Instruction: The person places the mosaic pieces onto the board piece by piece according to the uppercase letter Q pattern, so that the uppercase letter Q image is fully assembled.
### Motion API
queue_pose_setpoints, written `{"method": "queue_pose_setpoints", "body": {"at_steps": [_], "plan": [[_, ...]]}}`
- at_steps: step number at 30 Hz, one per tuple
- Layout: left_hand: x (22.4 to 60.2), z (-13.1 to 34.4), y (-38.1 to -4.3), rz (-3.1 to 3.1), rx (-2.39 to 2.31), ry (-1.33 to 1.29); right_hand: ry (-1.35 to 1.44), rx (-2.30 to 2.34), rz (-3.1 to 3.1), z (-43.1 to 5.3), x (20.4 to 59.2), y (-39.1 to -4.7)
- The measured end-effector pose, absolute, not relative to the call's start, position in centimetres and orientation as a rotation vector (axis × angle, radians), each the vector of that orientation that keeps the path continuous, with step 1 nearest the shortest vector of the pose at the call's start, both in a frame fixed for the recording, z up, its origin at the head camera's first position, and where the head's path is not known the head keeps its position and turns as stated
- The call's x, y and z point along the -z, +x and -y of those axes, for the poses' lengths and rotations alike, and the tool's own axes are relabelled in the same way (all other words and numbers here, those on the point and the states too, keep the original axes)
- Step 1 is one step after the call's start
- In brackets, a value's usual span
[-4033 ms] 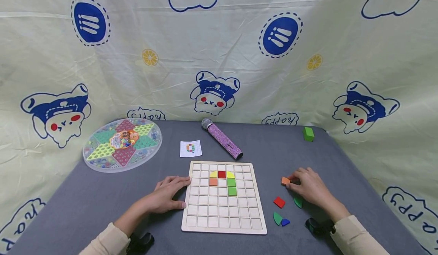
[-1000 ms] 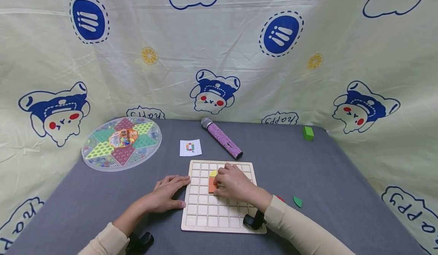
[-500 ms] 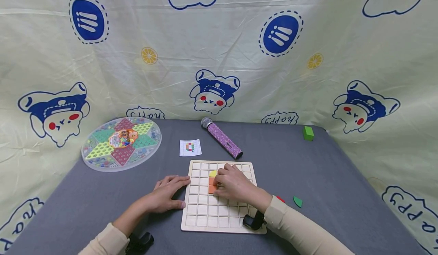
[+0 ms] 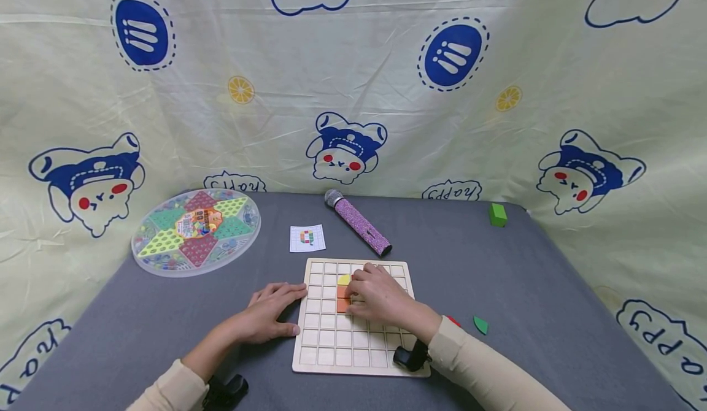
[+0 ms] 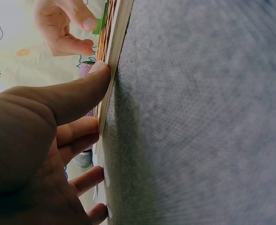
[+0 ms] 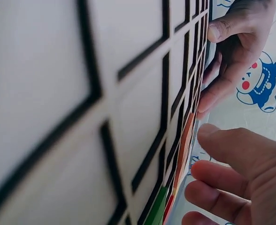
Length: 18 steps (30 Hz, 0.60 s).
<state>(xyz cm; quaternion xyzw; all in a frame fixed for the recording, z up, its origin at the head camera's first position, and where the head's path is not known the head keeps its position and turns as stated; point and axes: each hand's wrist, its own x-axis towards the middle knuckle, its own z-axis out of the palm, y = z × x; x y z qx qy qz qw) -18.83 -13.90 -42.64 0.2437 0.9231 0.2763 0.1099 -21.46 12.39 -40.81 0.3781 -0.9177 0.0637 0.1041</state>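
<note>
My left hand rests against the left edge of a wooden grid board, fingers extended; its thumb touches the board's side in the left wrist view. Over the board's upper middle is my right hand, with loosely bent fingertips beside two orange blocks set one below the other in the grid. A yellow piece sits just above them. In the right wrist view, thumb and fingers stand apart, with green blocks low on the board. From the head, my right hand hides most of the other placed pieces.
Right of the board lie a green quarter-round piece and a red block, partly covered by my sleeve. Behind are a small pattern card, a purple microphone, a round game box and a green block.
Four seconds ago my right hand pinched an orange block right of the board. That block now sits in the grid under the other orange one. Over the last second both hands have hardly moved.
</note>
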Motion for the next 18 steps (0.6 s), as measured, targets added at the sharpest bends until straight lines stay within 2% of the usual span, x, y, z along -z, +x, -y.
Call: {"method": "queue_pose_setpoints", "body": {"at_steps": [18], "plan": [[42.4,13.9,-18.6,-2.727,-0.819,0.746,0.926,-0.285,2.685,-16.9,39.2,-19.6]]}}
